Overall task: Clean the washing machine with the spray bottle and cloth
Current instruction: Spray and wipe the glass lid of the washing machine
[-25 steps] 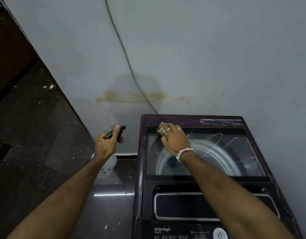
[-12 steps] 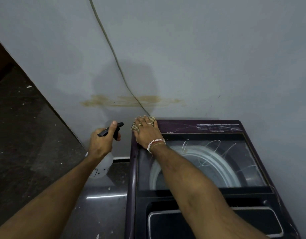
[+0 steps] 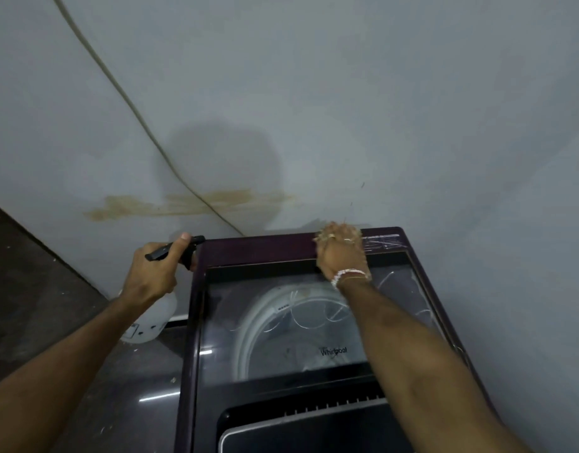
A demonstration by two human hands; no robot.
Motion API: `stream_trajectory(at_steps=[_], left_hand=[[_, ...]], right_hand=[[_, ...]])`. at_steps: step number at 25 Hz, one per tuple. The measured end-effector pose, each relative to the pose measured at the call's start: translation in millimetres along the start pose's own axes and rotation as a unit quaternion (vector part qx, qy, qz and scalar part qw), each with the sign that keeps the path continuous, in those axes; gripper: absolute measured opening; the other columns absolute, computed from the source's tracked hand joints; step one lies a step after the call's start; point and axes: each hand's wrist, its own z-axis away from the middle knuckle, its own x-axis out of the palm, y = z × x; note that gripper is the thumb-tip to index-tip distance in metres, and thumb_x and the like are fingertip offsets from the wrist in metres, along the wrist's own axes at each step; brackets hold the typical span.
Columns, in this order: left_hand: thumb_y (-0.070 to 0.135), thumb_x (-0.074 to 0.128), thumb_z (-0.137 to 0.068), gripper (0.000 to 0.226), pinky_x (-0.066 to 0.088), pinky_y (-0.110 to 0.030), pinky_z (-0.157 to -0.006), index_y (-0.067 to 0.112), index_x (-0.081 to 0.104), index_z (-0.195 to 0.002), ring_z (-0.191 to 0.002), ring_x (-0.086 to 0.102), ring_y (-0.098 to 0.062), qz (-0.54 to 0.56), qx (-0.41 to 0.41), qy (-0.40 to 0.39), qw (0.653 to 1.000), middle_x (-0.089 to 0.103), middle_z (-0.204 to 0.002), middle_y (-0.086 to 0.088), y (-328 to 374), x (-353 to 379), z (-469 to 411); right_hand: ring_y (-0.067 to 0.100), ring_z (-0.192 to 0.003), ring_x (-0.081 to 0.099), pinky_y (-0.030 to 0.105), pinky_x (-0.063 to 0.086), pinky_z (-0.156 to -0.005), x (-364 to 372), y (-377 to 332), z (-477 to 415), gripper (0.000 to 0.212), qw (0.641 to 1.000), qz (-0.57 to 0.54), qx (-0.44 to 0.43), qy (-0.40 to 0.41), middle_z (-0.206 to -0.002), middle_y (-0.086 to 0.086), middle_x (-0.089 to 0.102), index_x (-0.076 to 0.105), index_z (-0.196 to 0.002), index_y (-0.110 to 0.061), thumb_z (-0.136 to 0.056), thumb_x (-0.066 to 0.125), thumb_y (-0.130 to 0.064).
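Note:
A dark purple top-load washing machine [image 3: 258,248] with a glass lid stands against the wall. My right hand [image 3: 342,256] presses a pale crumpled cloth [image 3: 353,229] on the machine's back rim, right of its middle; the cloth is mostly hidden under my fingers. My left hand [image 3: 154,273] holds a white spray bottle [image 3: 152,322] with a black trigger head just beyond the machine's back left corner, thumb on top of the head. The bottle hangs in the air beside the machine.
A grey wall [image 3: 314,109] rises right behind the machine, with a brown stain [image 3: 183,206] and a cable [image 3: 131,109] running down it. Dark floor [image 3: 36,305] lies to the left. The machine's control panel [image 3: 298,429] is at the near edge.
My right hand has slid the cloth along the back rim from the left corner toward the right. My left hand with the bottle has stayed beside the machine's left corner.

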Motion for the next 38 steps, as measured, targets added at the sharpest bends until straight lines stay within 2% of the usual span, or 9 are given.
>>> stream_trajectory(at_steps=[4,6,8,12,15,21,28,34,38], left_hand=[[0.059,0.050,-0.105,0.058,0.047,-0.022,-0.040,0.027,0.080,-0.067,-0.035,0.057,-0.017,-0.031,0.026,-0.002,0.999,0.073,-0.057,-0.005,17.0,10.8,-7.4],[0.068,0.048,-0.099,0.060,0.047,-0.023,-0.040,0.027,0.080,-0.069,-0.036,0.058,-0.022,-0.023,0.032,-0.010,0.999,0.076,-0.064,-0.009,30.2,23.1,-11.9],[0.073,0.047,-0.095,0.066,0.047,-0.024,-0.042,0.023,0.079,-0.068,-0.037,0.057,-0.025,-0.021,0.036,-0.022,0.999,0.078,-0.070,-0.013,42.4,35.6,-15.2],[0.075,0.047,-0.095,0.070,0.052,-0.032,-0.049,0.019,0.079,-0.067,-0.039,0.056,-0.029,-0.016,0.042,-0.041,0.998,0.078,-0.072,-0.013,58.3,64.5,-13.0],[0.071,0.048,-0.097,0.067,0.049,-0.028,-0.042,0.019,0.080,-0.068,-0.037,0.055,-0.024,-0.005,0.032,-0.031,0.999,0.079,-0.073,-0.010,61.4,76.0,-9.5],[0.081,0.049,-0.091,0.069,0.045,-0.021,-0.038,0.023,0.080,-0.070,-0.035,0.055,-0.021,-0.016,0.022,0.005,1.000,0.079,-0.071,-0.008,58.3,45.1,12.4],[0.047,0.047,-0.109,0.064,0.048,-0.023,-0.040,0.006,0.077,-0.070,-0.036,0.055,-0.021,-0.030,0.002,0.022,0.999,0.080,-0.078,-0.012,27.5,-6.6,43.0],[0.049,0.046,-0.108,0.064,0.046,-0.024,-0.039,0.005,0.077,-0.072,-0.034,0.053,-0.019,-0.006,-0.012,0.018,1.000,0.080,-0.077,-0.008,-13.2,-34.8,67.4],[0.044,0.048,-0.109,0.061,0.042,-0.020,-0.036,0.004,0.076,-0.074,-0.032,0.051,-0.017,0.012,-0.020,0.016,1.000,0.079,-0.077,-0.009,-35.5,-38.9,79.2]], right_hand=[[0.030,-0.150,0.028,0.052,0.017,-0.123,17.8,-111.9,24.1,0.055,0.985,-0.032,-0.166,-0.032,-0.160,0.010,0.037,0.037,-0.154,-0.009,-0.104,0.028,-0.029],[0.022,-0.153,0.021,0.048,0.015,-0.124,12.6,-112.2,25.4,0.056,0.980,-0.067,-0.177,-0.066,-0.164,0.002,0.030,0.029,-0.158,-0.013,-0.106,0.029,-0.033],[0.021,-0.152,0.023,0.044,0.013,-0.125,9.6,-74.6,17.8,0.054,0.982,-0.053,-0.176,-0.041,-0.163,0.002,0.032,0.031,-0.157,-0.014,-0.106,0.027,-0.032],[0.024,-0.149,0.029,0.043,0.014,-0.126,-6.7,53.4,2.0,0.053,0.996,-0.039,-0.078,0.005,-0.160,0.007,0.037,0.036,-0.155,-0.012,-0.106,0.025,-0.029],[0.024,-0.146,0.032,0.041,0.017,-0.124,-14.4,141.3,-0.8,0.050,0.999,-0.028,-0.003,0.027,-0.159,0.006,0.038,0.039,-0.153,-0.013,-0.106,0.029,-0.027],[0.027,-0.150,0.026,0.043,0.016,-0.125,-14.0,158.1,-4.6,0.053,0.997,-0.045,0.058,-0.008,-0.164,0.008,0.028,0.028,-0.157,-0.009,-0.107,0.028,-0.026],[0.026,-0.155,0.013,0.049,0.012,-0.125,-5.6,-1.2,38.3,0.058,0.997,-0.013,-0.058,-0.038,-0.168,0.008,0.017,0.016,-0.161,-0.007,-0.106,0.023,-0.026],[0.030,-0.155,0.013,0.056,0.012,-0.123,25.2,-187.3,88.2,0.058,0.985,-0.067,-0.143,-0.076,-0.167,0.009,0.019,0.016,-0.159,-0.005,-0.106,0.027,-0.025],[0.027,-0.156,0.012,0.055,0.010,-0.124,34.7,-222.9,118.5,0.061,0.979,-0.071,-0.166,-0.096,-0.168,0.008,0.017,0.014,-0.161,-0.007,-0.106,0.026,-0.030]])
